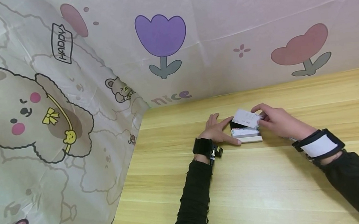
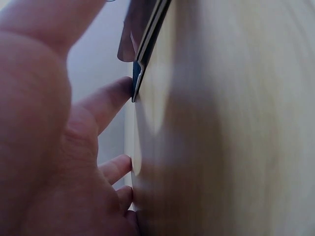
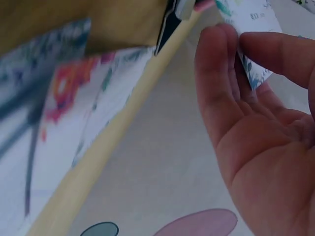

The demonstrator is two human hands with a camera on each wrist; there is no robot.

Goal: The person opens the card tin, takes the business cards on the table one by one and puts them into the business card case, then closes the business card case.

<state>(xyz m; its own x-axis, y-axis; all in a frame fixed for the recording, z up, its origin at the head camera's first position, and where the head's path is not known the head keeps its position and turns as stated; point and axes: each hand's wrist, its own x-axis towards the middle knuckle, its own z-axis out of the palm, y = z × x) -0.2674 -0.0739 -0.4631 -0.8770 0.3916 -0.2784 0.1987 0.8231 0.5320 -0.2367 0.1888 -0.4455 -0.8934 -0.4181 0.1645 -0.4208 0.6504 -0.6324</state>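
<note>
Left hand point(image 1: 218, 130) flat, fingers straight, steadying card box point(image 1: 245, 132) on wooden table point(image 1: 267, 182); right hand point(image 1: 275, 120) pinching white card point(image 1: 246, 118) over box. Left wrist: fingertips point(image 2: 115, 96) touching box edge point(image 2: 140, 64) (blurry). Right wrist: fingers point(image 3: 221, 73) and thumb gripping card point(image 3: 251, 29).

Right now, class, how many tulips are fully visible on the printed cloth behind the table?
2: a purple tulip above the word "nice", and a pink tulip further right. More may lie outside the frame.

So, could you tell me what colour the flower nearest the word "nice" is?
Purple tulip with grey-green stem; head view.
</note>
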